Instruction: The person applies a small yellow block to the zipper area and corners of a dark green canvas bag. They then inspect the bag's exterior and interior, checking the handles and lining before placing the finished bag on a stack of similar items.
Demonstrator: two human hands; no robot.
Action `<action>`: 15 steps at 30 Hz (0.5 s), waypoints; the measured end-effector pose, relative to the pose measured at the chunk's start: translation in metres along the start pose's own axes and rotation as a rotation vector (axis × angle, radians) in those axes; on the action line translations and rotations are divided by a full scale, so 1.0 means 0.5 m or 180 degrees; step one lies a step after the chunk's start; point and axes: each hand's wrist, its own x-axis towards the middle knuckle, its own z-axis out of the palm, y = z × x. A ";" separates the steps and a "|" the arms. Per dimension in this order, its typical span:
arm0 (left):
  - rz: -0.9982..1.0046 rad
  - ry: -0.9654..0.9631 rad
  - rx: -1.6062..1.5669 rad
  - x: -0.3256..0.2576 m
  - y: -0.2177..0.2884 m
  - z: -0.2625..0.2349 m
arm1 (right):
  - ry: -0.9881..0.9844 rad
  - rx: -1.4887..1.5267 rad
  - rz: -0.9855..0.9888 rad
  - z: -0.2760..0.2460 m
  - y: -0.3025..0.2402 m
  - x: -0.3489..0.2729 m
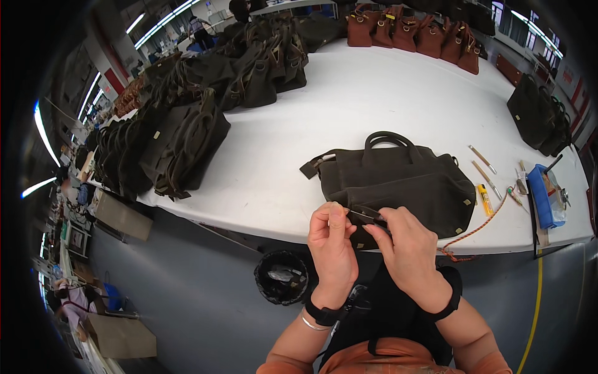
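Observation:
A dark olive handbag (405, 177) lies on its side at the near edge of the white table, its handles pointing away from me. Over its near corner, my left hand (333, 246) pinches one end of a thin, pale, needle-like piece (360, 214) between thumb and forefinger. At the other end of that piece my right hand (408, 246) has thumb and forefinger brought together, its other fingers curled. Whether the piece is a stiff needle or a taut thread is too small to tell. Both hands are close to the bag, and partly cover its near edge.
Dark bags (187, 143) crowd the table's left side; brown handbags (405, 31) line the far edge. At right lie a yellow tube (484, 201), thin-handled tools (486, 177), an orange cord (476, 232) and a blue tray (543, 196). A black bin (265, 280) stands on the floor below.

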 end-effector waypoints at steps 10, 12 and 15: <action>0.0038 0.0016 0.0016 -0.001 -0.004 0.004 | 0.0180 -0.0176 0.0000 0.020 -0.002 0.000; 0.0017 0.0057 0.0100 0.001 -0.004 0.005 | 0.0186 -0.0226 -0.0068 0.026 -0.001 0.001; -0.0008 -0.0030 0.0064 0.008 -0.002 0.002 | 0.0047 -0.0224 -0.0016 0.025 0.002 0.008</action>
